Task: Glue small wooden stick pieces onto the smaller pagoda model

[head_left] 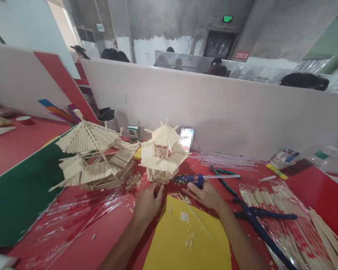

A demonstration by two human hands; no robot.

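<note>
A small pavilion model (162, 153) built of wooden sticks stands on the red table (107, 225). My left hand (147, 200) is closed in a pinch at the model's base. My right hand (207, 194) rests just right of it, fingers curled over a thin wooden stick, next to a blue glue gun (192, 179). A yellow sheet (186, 243) with several short stick pieces lies between my forearms.
A larger stick pavilion (94, 155) sits to the left on a green board (14, 198). Blue-handled cutters (259, 217), green pliers (224, 176) and bags of chopsticks (293, 221) lie to the right. Clear wrap (73, 213) lies front left. A white partition (228, 108) stands behind, people beyond it.
</note>
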